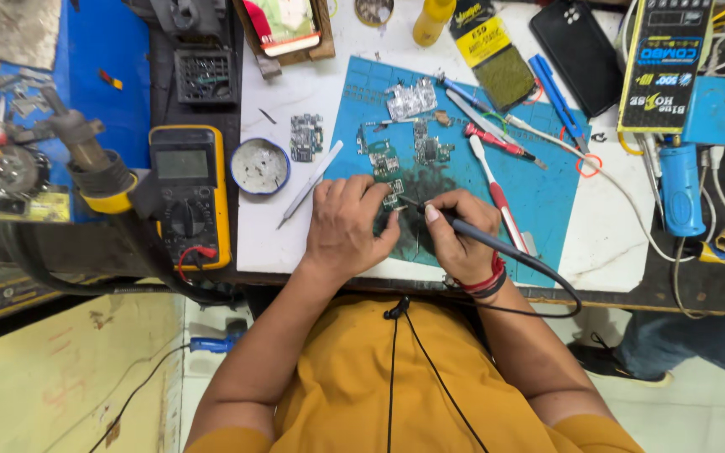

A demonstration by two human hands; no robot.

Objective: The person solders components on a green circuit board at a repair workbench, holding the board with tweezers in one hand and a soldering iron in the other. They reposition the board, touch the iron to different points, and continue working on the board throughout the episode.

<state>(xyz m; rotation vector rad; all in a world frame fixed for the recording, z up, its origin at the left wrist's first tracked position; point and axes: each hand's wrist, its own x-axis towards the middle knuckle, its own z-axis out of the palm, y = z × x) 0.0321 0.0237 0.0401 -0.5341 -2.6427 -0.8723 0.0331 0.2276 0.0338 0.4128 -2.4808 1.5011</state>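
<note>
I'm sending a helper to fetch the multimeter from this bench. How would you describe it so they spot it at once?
Start at the blue work mat in the middle of the bench and look past the round tin at its side. The multimeter lies flat there, near the front edge. Its yellow casing, grey screen and black dial set it apart.

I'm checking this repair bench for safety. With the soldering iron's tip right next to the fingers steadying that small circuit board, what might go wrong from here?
1. The left hand pins the small circuit board right beside the soldering iron tip held in the right hand; a slip could burn the fingers.
2. The iron's cable loops off the bench edge by the forearm; a snag might jerk the tip.
3. Loose boards and tweezers lie close and could be knocked.
</note>
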